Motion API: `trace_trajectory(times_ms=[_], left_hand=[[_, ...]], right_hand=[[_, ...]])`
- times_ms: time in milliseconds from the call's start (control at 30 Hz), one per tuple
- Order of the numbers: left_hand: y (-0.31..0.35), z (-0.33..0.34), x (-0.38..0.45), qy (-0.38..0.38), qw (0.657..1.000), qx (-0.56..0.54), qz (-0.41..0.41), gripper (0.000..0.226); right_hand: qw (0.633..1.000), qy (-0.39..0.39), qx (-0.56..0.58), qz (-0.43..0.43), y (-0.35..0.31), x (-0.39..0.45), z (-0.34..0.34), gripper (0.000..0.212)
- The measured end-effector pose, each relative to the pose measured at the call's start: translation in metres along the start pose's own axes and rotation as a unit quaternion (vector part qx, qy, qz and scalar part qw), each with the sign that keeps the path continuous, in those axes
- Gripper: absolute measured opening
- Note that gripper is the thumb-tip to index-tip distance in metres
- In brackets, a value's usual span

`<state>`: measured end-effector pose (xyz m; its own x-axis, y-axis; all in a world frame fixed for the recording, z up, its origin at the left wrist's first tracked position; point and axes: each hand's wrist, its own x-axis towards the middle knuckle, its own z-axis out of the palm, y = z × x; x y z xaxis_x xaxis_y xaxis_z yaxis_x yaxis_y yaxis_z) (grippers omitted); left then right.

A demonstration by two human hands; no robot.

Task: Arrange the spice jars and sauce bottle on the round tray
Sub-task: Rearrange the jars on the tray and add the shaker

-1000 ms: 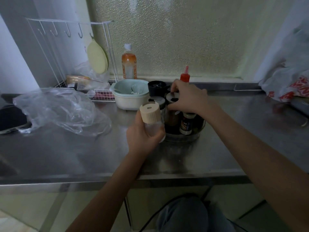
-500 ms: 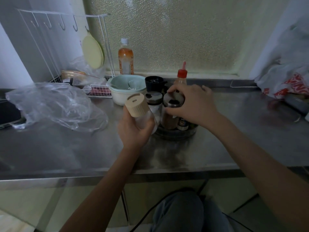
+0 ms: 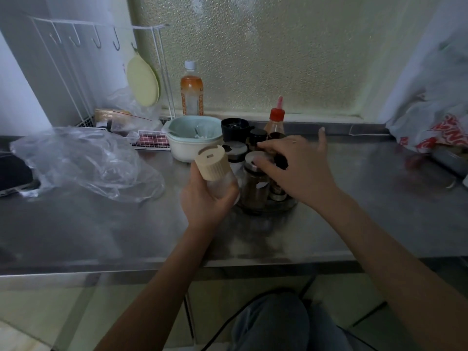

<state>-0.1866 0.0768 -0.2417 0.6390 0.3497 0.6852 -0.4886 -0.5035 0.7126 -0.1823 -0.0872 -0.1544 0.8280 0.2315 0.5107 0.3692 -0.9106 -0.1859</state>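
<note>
Holding a clear jar (image 3: pixel 222 184) in my left hand (image 3: pixel 205 201), fingers wrapped round its lower body, beige ribbed cap (image 3: pixel 211 162) tilted up and toward me, just left of the tray (image 3: pixel 278 207). Glass or hard plastic, I can't tell which; it looks nearly empty, so I judge it light. Smooth walls are likely slippery, so the grip belongs on the body, not on the cap, which could turn or pop off.

My right hand (image 3: pixel 298 168) reaches over the tray, thumb and fingertips resting on the metal lid of a brown jar (image 3: pixel 254 188) at the tray's front. Fingers loosely curled, little finger stretched out; not clamped as far as I can see.

Tray sits on the steel surface (image 3: pixel 101 224), already crowded: silver-lidded jar (image 3: pixel 235 150), black-capped jar (image 3: pixel 257 136), and the red-capped sauce bottle (image 3: pixel 276 122) toward the back; whether the bottle stands on the tray or just behind it, I can't tell. Tall, narrow, close-packed things tip easily.

Free room looks scarce. The brown jar looks full, so heavier; I'd move it by its shoulder, not its lid.
</note>
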Motion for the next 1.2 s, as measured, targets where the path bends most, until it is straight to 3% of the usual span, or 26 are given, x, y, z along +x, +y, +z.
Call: trace_trajectory(times_ms=[133, 267, 400, 500, 767, 867, 933, 1033, 1100, 1200], left_hand=[[0.004, -0.004, 0.002, 0.038, 0.999, 0.002, -0.027, 0.059], [0.006, -0.003, 0.002, 0.028, 0.999, 0.007, -0.023, 0.057], [0.007, -0.003, 0.001, 0.009, 1.000, 0.010, -0.004, 0.055], [0.006, -0.003, 0.001, 0.014, 1.000, 0.010, -0.007, 0.057], [0.008, 0.000, -0.001, 0.016, 0.999, 0.037, -0.003, 0.060], [0.007, -0.002, 0.000, 0.016, 0.999, 0.039, -0.004, 0.060], [0.005, -0.004, 0.001, 0.024, 0.999, 0.010, -0.019, 0.058], [0.006, -0.006, 0.001, 0.040, 0.999, -0.004, -0.030, 0.055], [0.008, -0.004, 0.000, 0.029, 0.999, -0.003, -0.021, 0.057], [0.008, 0.000, -0.001, -0.006, 1.000, 0.024, 0.001, 0.062]], right_hand=[[0.988, 0.123, 0.093, 0.004, 0.012, -0.037, 0.007, 0.023], [0.993, 0.055, 0.088, 0.050, 0.026, -0.073, 0.038, 0.013], [0.993, -0.014, 0.093, 0.069, 0.028, -0.081, 0.060, 0.018], [0.991, -0.022, 0.108, 0.079, 0.016, -0.084, 0.069, 0.022], [0.983, -0.086, 0.155, 0.037, -0.019, -0.082, 0.071, 0.044], [0.977, -0.115, 0.177, 0.019, -0.037, -0.075, 0.077, 0.041], [0.975, -0.084, 0.205, 0.034, -0.041, -0.072, 0.071, 0.033], [0.973, 0.084, 0.208, 0.061, -0.033, -0.070, 0.044, 0.023], [0.970, 0.159, 0.168, 0.080, -0.023, -0.059, 0.022, 0.029], [0.988, 0.113, 0.073, 0.075, -0.015, -0.022, 0.002, 0.050]])
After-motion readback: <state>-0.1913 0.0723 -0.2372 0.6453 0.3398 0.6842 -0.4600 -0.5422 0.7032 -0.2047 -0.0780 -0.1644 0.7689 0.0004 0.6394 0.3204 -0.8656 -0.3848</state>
